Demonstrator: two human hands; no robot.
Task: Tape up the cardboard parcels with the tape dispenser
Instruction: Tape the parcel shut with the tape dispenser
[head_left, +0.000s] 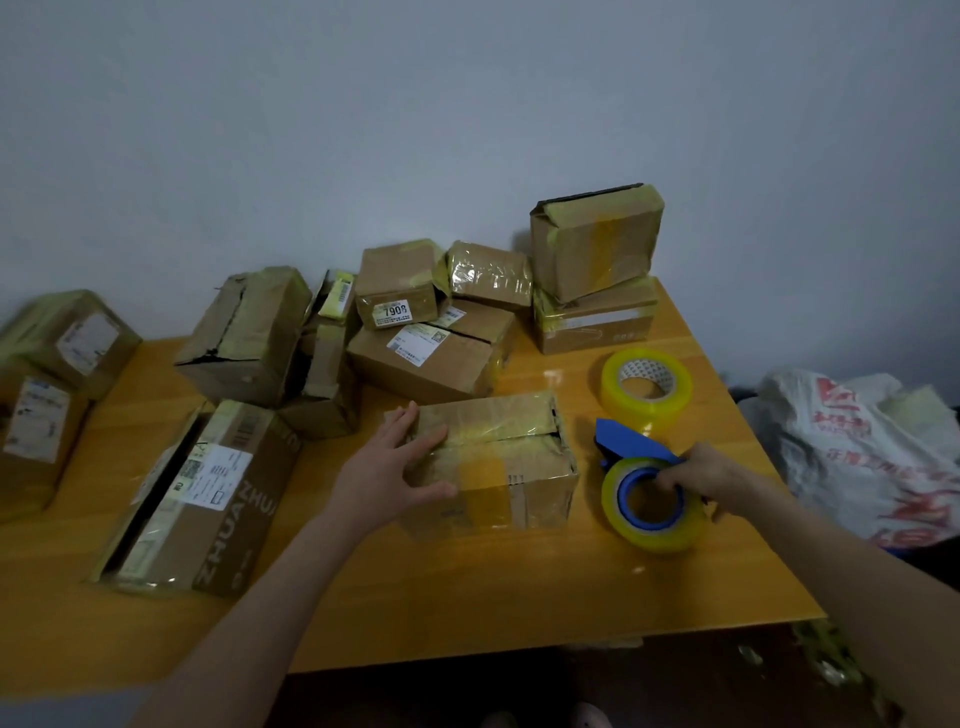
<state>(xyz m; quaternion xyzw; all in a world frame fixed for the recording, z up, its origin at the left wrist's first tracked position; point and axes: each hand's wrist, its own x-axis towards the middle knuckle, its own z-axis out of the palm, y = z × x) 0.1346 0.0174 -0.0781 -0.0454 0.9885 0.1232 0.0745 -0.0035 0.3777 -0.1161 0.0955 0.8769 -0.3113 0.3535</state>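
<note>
A small cardboard parcel (511, 467) with yellowish tape over its top stands in the middle of the yellow table (467, 587). My left hand (395, 462) grips its left end, fingers over the top and thumb on the front face. To the parcel's right, my right hand (701, 475) holds the blue tape dispenser (636, 449), fingers hooked through the core of its yellow tape roll (649, 506). The dispenser rests on or just above the table, apart from the parcel.
A spare tape roll (647, 387) lies behind the dispenser. Several taped parcels (415, 322) are piled along the back wall, a long box (208, 499) lies at the left, two more at the far left. A white plastic bag (872, 457) sits off the table's right edge.
</note>
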